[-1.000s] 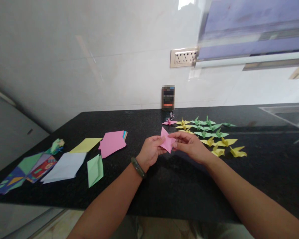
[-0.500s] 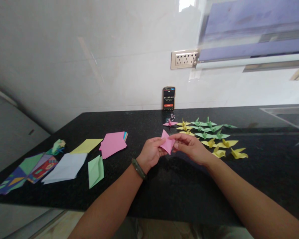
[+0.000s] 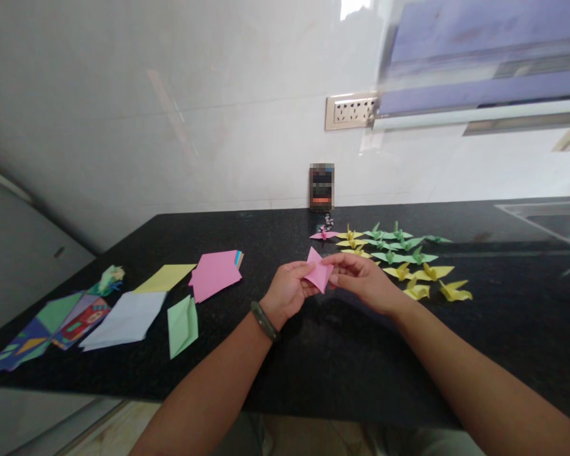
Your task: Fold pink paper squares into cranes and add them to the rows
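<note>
A partly folded piece of pink origami paper (image 3: 320,273) is held above the counter, its tip pointing up and away. My left hand (image 3: 291,286) pinches its left side between thumb and fingers. On the other side, the fingertips of my right hand (image 3: 358,278) close on the paper's right edge. Just beyond stands a finished pink paper crane (image 3: 323,235), beside yellow cranes (image 3: 350,235) and green cranes (image 3: 393,258). More yellow cranes (image 3: 432,272) lie behind and right of my right hand. The fingers hide part of the folds.
To the left lie a stack of pink paper (image 3: 216,275), a folded green sheet (image 3: 182,326), white sheets (image 3: 126,320), a yellow sheet (image 3: 166,277) and colourful packaging (image 3: 52,326). A phone (image 3: 322,187) leans on the wall below a socket (image 3: 351,112). The black counter (image 3: 351,373) ends near me.
Both hands keep nearly the same grip on the pink paper. The view has shifted very slightly, and the phone screen is now pixelated.
</note>
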### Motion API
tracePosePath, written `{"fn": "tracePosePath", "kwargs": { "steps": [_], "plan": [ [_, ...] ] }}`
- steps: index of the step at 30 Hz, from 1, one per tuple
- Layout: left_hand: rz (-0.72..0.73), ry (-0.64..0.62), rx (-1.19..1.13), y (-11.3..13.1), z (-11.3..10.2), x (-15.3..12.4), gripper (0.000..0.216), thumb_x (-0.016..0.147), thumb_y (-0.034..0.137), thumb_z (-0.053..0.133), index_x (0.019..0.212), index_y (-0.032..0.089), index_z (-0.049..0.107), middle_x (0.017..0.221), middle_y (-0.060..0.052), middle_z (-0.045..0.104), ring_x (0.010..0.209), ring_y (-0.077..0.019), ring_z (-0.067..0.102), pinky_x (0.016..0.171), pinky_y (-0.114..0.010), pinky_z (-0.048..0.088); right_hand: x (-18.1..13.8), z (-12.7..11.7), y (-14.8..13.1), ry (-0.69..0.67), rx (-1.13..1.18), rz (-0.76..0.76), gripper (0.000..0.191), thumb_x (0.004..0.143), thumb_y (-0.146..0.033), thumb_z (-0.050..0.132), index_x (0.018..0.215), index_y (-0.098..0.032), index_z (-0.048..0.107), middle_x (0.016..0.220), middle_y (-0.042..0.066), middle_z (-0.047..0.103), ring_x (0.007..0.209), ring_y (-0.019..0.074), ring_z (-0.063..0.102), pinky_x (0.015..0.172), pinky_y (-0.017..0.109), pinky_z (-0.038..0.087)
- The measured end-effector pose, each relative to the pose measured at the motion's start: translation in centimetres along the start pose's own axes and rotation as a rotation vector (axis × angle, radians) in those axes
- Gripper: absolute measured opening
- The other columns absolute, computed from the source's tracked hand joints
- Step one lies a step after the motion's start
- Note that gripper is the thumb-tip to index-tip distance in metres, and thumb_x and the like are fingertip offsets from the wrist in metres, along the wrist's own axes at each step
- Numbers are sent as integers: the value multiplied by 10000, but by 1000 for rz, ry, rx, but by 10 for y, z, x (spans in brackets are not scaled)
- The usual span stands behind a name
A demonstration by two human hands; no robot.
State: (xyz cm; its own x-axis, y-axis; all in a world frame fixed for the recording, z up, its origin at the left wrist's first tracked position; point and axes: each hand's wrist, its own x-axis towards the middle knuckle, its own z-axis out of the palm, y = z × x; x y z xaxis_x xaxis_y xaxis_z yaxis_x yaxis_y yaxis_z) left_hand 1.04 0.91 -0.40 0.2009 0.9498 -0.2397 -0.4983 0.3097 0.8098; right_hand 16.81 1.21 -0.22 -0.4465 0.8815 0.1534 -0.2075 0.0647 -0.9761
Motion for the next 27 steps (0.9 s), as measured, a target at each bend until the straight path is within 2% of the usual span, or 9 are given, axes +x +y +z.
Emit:
{"fn": "tracePosePath", "kwargs": {
  "steps": [27],
  "plan": [
    [-8, -1, -6, 0, 0, 0, 68, 744, 110, 534, 718, 71, 583, 611, -62, 619, 482, -121, 571, 456, -227, 439, 0, -4, 3, 8, -67, -16, 218, 730, -251, 635, 935, -176, 633, 817, 20, 621, 699, 112, 567, 677, 288, 481]
  ]
}}
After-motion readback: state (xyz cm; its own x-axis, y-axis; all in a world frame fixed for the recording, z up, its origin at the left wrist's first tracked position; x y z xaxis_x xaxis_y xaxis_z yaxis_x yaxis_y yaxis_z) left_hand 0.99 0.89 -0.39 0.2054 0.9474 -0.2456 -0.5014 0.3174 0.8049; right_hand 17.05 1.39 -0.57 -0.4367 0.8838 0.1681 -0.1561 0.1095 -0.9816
